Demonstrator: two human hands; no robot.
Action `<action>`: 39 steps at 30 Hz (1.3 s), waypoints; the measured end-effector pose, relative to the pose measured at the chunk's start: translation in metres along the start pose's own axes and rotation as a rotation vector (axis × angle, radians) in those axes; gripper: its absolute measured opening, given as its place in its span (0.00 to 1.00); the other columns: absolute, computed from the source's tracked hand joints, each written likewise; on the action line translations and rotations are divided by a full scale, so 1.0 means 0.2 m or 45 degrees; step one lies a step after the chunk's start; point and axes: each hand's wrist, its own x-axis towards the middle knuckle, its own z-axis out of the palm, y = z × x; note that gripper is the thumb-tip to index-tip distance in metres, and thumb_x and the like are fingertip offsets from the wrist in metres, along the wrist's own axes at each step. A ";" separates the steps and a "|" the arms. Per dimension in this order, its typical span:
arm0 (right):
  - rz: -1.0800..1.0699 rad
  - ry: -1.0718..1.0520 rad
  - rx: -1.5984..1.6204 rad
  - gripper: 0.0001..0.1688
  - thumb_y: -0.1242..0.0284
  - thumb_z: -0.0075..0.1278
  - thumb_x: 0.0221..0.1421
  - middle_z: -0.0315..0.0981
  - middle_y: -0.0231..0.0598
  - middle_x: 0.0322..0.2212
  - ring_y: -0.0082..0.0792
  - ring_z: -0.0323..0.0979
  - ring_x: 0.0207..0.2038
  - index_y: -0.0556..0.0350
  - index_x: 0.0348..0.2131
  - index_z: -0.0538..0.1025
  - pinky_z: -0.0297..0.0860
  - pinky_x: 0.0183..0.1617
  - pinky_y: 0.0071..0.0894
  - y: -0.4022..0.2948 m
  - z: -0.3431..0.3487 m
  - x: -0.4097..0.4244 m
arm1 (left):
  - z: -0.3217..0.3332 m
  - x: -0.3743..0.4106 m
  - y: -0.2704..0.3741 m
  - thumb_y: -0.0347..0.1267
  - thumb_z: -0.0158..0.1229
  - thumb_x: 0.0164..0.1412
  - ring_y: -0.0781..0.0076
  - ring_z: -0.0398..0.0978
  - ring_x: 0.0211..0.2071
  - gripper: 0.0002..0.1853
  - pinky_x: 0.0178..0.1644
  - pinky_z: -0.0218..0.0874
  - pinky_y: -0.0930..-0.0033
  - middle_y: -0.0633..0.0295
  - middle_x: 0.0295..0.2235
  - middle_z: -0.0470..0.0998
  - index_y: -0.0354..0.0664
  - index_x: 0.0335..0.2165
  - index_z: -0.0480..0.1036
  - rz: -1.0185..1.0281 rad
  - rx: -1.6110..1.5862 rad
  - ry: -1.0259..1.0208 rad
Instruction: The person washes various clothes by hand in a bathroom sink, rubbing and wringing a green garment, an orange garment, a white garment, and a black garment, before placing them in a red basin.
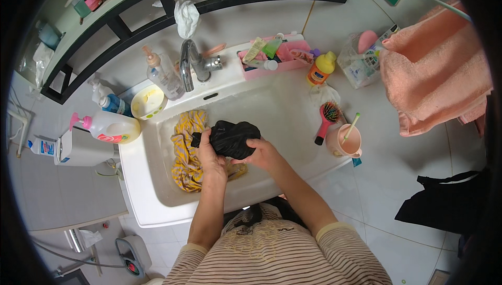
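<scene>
Both my hands hold a bunched black cloth (234, 139) above the sink basin (282, 112). My left hand (210, 153) grips its left side, thumb on top, with a short black end sticking out past the thumb. On the right side, my right hand (262, 152) pinches the cloth between thumb and fingers. Below and to the left, a crumpled yellow-and-grey striped cloth (186, 148) lies in the basin, partly hidden behind my left hand and forearm. The chrome faucet (188, 65) stands at the basin's back edge, beyond the black cloth.
Left of the basin stand a pink-pump detergent bottle (113, 128), a white bowl (149, 102) and a clear pump bottle (166, 75). A pink organizer (255, 72), yellow bottle (321, 68), red hairbrush (326, 122) and pink cup (343, 142) sit right. Peach towels (435, 69) hang beyond.
</scene>
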 end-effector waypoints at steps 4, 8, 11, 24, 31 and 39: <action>-0.015 0.138 -0.073 0.20 0.75 0.51 0.48 0.70 0.41 0.36 0.33 0.71 0.38 0.61 0.43 0.66 0.69 0.42 0.32 -0.03 0.08 0.01 | 0.02 -0.05 -0.02 0.32 0.58 0.49 0.68 0.73 0.37 0.13 0.39 0.68 0.67 0.61 0.32 0.74 0.40 0.35 0.70 0.263 0.194 -0.161; -0.397 0.289 -0.670 0.19 0.75 0.59 0.40 0.70 0.33 0.31 0.27 0.70 0.35 0.58 0.35 0.69 0.67 0.40 0.28 -0.09 0.09 0.06 | -0.04 -0.02 0.02 0.33 0.59 0.49 0.67 0.70 0.41 0.25 0.38 0.68 0.61 0.59 0.40 0.71 0.44 0.47 0.66 0.243 0.471 -0.273; -0.920 -0.149 -1.656 0.20 0.75 0.62 0.36 0.70 0.35 0.32 0.29 0.70 0.35 0.58 0.31 0.70 0.67 0.39 0.28 -0.17 0.16 0.06 | -0.06 -0.06 0.14 0.35 0.58 0.50 0.64 0.70 0.42 0.34 0.40 0.67 0.54 0.59 0.46 0.68 0.53 0.56 0.56 0.016 0.623 -0.256; -1.116 -0.925 -1.812 0.18 0.75 0.62 0.31 0.69 0.37 0.33 0.41 0.68 0.43 0.56 0.27 0.71 0.66 0.45 0.40 -0.11 0.33 0.01 | 0.00 -0.14 0.09 0.40 0.53 0.54 0.65 0.74 0.33 0.11 0.40 0.68 0.63 0.61 0.30 0.76 0.45 0.30 0.72 -0.528 -0.214 -0.467; -0.930 0.005 -0.705 0.17 0.79 0.60 0.39 0.71 0.39 0.38 0.29 0.67 0.43 0.61 0.33 0.71 0.63 0.48 0.27 0.06 0.24 0.08 | 0.19 -0.24 0.10 0.25 0.57 0.48 0.67 0.71 0.37 0.22 0.40 0.67 0.68 0.62 0.37 0.70 0.42 0.45 0.67 0.362 -0.018 -0.071; -0.712 0.290 -0.085 0.14 0.65 0.51 0.53 0.70 0.37 0.37 0.31 0.68 0.42 0.53 0.36 0.70 0.64 0.50 0.32 0.11 0.27 0.14 | 0.21 -0.28 0.11 0.30 0.62 0.46 0.64 0.66 0.43 0.19 0.49 0.59 0.65 0.58 0.41 0.67 0.41 0.40 0.69 1.138 0.752 -0.234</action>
